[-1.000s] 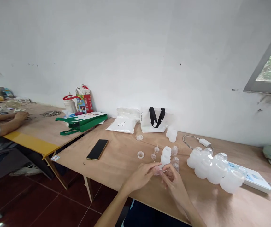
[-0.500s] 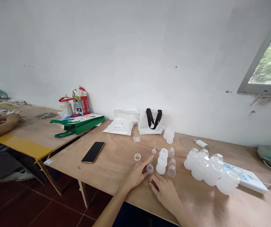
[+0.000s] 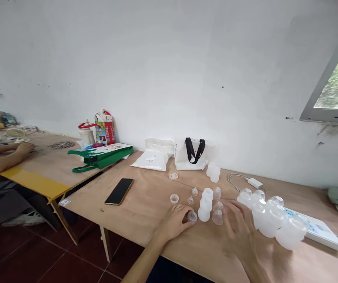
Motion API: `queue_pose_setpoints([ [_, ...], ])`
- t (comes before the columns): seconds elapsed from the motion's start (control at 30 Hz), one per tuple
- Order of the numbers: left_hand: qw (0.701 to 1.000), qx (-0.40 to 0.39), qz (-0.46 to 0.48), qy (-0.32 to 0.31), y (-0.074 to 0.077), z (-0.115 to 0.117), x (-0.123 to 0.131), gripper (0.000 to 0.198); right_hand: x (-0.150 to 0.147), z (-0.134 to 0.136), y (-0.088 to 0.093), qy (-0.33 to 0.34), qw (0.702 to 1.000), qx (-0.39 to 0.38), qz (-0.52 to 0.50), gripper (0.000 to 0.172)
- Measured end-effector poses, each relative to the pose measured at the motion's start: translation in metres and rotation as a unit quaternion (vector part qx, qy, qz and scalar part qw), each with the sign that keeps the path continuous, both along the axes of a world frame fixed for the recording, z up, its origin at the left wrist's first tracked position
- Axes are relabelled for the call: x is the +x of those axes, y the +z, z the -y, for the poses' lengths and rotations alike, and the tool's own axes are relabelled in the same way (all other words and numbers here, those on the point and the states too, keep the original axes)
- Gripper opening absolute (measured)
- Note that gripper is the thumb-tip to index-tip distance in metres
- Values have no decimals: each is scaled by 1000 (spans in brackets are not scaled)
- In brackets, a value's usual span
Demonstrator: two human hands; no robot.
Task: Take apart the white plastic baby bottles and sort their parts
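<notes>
My left hand (image 3: 176, 221) rests on the table, thumb and index finger closed around a translucent baby bottle nipple in its ring (image 3: 192, 216). Two smaller clear nipples, an upper nipple (image 3: 194, 191) and a lower nipple (image 3: 190, 200), stand just beyond it. My right hand (image 3: 242, 222) is stretched out with its fingers apart, the fingertips beside a clear domed cap (image 3: 217, 217); whether they touch is unclear. Another clear cap (image 3: 217, 193) stands behind. Between my hands is a row of frosted white bottles (image 3: 204, 210). A loose ring (image 3: 174, 198) lies left of them.
More capped bottles (image 3: 272, 217) cluster at right against a white power strip (image 3: 313, 230). A phone (image 3: 119, 191) lies left. White packages (image 3: 152, 159), a white bag (image 3: 190, 159) and frosted bottles (image 3: 214, 173) sit by the wall. Another person's hand (image 3: 24, 148) is at the neighbouring table.
My right hand has moved right, from the table's front edge to beside the clear caps, and its fingers have spread. My left hand has drawn back slightly around the nearest nipple.
</notes>
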State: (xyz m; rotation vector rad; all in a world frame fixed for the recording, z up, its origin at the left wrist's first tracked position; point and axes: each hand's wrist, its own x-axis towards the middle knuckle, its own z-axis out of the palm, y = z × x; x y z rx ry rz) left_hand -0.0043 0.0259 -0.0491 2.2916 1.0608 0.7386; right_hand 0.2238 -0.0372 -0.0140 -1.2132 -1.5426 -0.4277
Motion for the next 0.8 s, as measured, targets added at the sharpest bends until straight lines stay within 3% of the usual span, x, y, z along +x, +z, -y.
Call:
queue_pose_setpoints([
  [0.1, 1000, -24, 7, 16, 4, 2, 0, 29, 0, -2, -2, 37, 999, -26, 14, 22],
  [0.2, 997, -32, 59, 23, 13, 5, 3, 26, -8, 0, -8, 124, 990, -63, 30, 23],
  [0.37, 986, 39, 156, -34, 34, 19, 12, 31, -28, 5, -7, 178, 956, -233, -23, 25],
  [0.47, 983, 57, 169, -43, 40, 28, 17, 41, -34, 6, -3, 199, 937, -277, -70, 24],
  [0.63, 983, -2, 180, -31, 43, 35, 19, 58, -21, 7, 10, 210, 943, -221, -134, 22],
  [0.8, 983, -64, 174, -10, 37, 36, 23, 61, 10, 3, 18, 77, 970, -102, -207, 25],
])
